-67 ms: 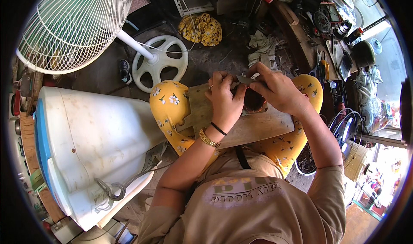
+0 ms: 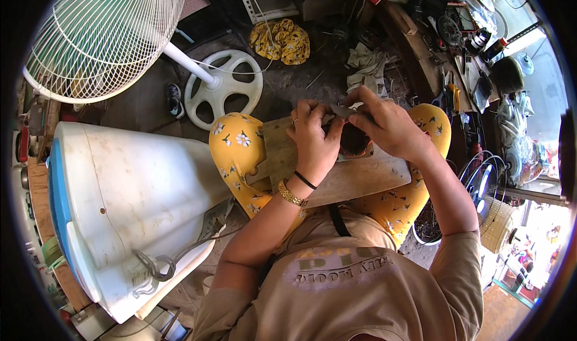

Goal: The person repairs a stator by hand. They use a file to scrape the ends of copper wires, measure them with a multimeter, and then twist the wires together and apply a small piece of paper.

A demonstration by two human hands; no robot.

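Strip (image 2: 343,110) between left fingers (image 2: 335,128) and right fingers (image 2: 362,122).

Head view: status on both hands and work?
Left hand and right hand at thin grey flat piece, grips unclear. Round dark reddish-brown part over flat brown wooden board. Hands partly block that part.

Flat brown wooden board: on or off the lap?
On: the flat brown wooden board spans both yellow floral-clad thighs, with left hand and right hand over it.
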